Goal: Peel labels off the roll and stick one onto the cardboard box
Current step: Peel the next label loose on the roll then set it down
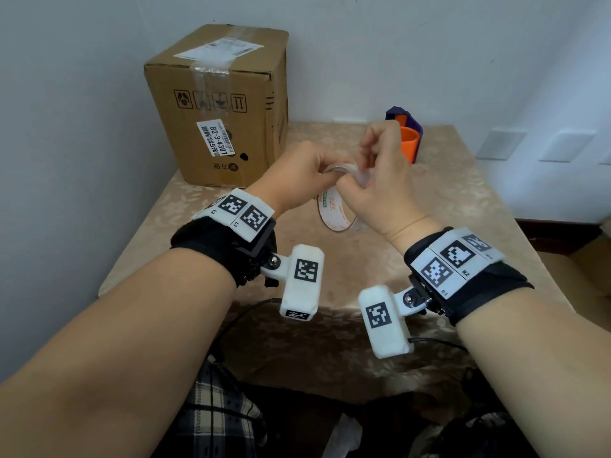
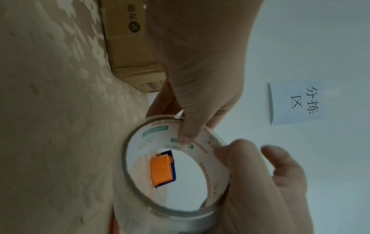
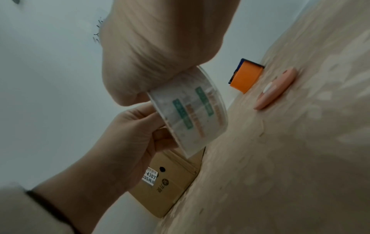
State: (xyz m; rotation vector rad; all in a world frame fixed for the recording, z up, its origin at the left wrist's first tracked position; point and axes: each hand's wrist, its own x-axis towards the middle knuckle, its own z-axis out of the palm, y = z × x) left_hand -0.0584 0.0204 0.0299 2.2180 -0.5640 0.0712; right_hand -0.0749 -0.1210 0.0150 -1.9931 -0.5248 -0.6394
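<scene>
A roll of clear tape (image 1: 334,211) with a white printed core is held upright above the table between both hands. My left hand (image 1: 307,173) grips its top, thumb (image 2: 188,131) inside the core (image 2: 138,142) and fingers on the outside. My right hand (image 1: 380,170) pinches the roll's outer layer at the upper right, its fingers (image 2: 280,158) curled over the rim. From the right wrist view the roll (image 3: 192,114) shows edge-on between right palm (image 3: 156,55) and left hand (image 3: 124,139). The cardboard box (image 1: 224,104), taped and bearing white labels, stands at the back left.
An orange and blue tape dispenser (image 1: 408,140) stands at the table's back right, behind my right hand. A pink oval object (image 3: 276,88) lies near it. The beige patterned table (image 1: 429,209) abuts the wall. A paper sign (image 2: 300,102) hangs on the wall.
</scene>
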